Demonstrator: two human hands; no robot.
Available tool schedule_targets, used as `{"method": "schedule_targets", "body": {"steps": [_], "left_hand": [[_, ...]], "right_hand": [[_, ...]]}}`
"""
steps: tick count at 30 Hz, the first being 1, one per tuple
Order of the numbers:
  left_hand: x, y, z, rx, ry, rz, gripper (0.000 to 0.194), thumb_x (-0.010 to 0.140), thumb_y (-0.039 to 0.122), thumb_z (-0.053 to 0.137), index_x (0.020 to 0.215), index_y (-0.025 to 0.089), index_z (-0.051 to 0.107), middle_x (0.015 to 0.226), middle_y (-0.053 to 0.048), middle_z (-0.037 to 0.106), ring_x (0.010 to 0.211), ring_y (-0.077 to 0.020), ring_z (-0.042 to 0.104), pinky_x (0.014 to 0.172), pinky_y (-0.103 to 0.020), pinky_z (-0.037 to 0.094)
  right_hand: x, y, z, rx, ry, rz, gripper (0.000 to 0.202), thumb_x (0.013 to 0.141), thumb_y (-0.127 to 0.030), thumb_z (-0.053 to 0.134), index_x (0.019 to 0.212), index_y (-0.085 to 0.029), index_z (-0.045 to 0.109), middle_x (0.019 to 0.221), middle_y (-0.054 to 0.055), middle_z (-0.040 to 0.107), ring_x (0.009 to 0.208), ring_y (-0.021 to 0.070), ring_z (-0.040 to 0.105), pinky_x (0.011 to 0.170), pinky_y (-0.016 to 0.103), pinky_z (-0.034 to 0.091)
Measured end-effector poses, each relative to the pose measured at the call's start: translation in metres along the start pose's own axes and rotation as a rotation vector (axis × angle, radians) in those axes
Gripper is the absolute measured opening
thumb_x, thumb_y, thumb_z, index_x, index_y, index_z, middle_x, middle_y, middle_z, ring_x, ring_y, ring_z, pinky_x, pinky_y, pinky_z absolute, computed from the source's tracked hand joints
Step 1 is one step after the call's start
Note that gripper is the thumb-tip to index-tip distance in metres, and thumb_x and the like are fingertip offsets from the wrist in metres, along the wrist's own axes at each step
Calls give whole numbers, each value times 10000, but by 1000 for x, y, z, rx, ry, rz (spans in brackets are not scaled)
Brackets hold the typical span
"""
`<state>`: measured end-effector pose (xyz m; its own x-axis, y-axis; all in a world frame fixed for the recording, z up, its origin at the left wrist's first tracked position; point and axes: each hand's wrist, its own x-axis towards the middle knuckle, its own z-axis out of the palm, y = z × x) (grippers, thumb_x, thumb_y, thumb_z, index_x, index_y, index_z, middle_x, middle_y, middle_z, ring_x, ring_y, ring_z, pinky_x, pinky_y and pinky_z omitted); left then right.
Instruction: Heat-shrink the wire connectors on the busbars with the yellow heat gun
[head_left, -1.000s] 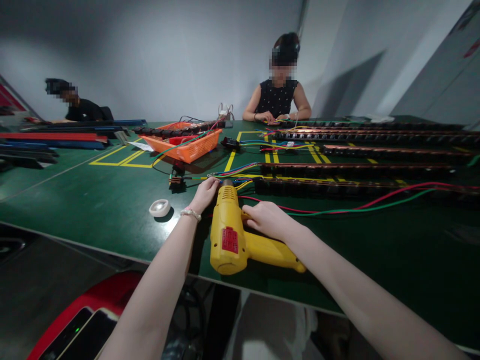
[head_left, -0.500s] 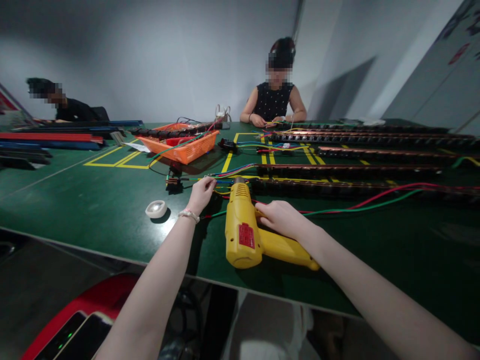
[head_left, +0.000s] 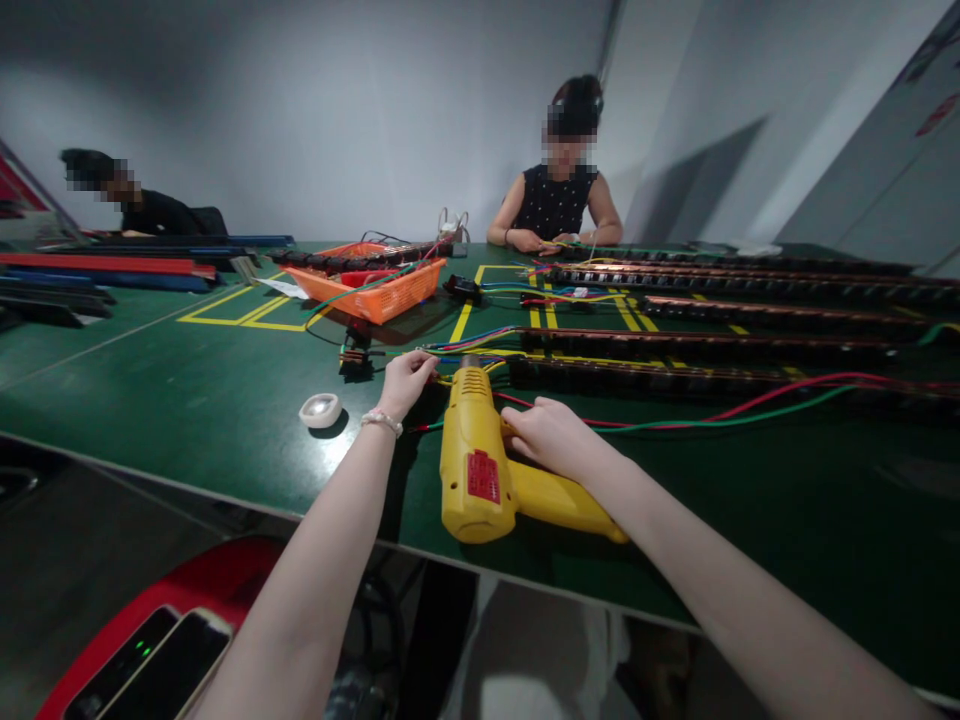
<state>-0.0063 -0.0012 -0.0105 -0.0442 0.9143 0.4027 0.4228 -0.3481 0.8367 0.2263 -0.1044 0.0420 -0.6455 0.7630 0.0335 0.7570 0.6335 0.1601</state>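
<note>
My right hand (head_left: 547,432) is closed on a yellow heat gun (head_left: 480,450), its fingers at the trigger side of the handle. The gun lies low over the green table, its metal nozzle pointing away from me toward coloured wires (head_left: 480,345). Left of the nozzle, my left hand (head_left: 409,380) pinches thin wires between thumb and fingertips; which strands it holds is partly hidden. Those wires run from long black strips with copper edges (head_left: 675,378). A small black connector block (head_left: 354,360) lies just beyond my left hand. Below it sits a white tape roll (head_left: 321,411).
An orange basket (head_left: 375,300) with wired parts stands farther back. Red and blue bars (head_left: 112,272) are stacked at the left. A co-worker (head_left: 559,205) sits across the table, another person (head_left: 150,212) at far left. Red and green cables (head_left: 750,415) cross the right side.
The heat gun has shifted slightly left, closer to my left hand, with my right hand still on it. My left hand keeps its pinch at the wires. The camera view has moved a little.
</note>
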Motion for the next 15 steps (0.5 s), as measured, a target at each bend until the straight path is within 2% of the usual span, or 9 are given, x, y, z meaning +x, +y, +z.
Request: {"method": "schedule_targets", "body": {"steps": [5, 11, 15], "left_hand": [[4, -7, -2, 59, -26, 51, 218, 780, 320, 521, 769, 148, 654, 710, -38, 665, 685, -158, 595, 656, -255, 447], [8, -9, -9, -50, -77, -44, 175, 680, 226, 540, 784, 135, 646, 743, -26, 648, 727, -156, 563, 680, -256, 440], [8, -12, -9, -115, -82, -72, 178, 667, 272, 568, 765, 139, 634, 705, -13, 624, 686, -145, 547, 633, -246, 433]], "right_hand": [[19, -17, 0, 10, 31, -52, 142, 874, -235, 524, 971, -140, 565, 813, 88, 702, 794, 206, 660, 818, 316, 381], [36, -25, 3, 33, 69, -91, 168, 875, -268, 536, 974, -136, 569, 827, 101, 699, 827, 222, 665, 811, 316, 403], [36, -23, 3, 45, 75, -89, 173, 878, -275, 533, 974, -137, 572, 838, 106, 697, 841, 231, 664, 809, 318, 407]]}}
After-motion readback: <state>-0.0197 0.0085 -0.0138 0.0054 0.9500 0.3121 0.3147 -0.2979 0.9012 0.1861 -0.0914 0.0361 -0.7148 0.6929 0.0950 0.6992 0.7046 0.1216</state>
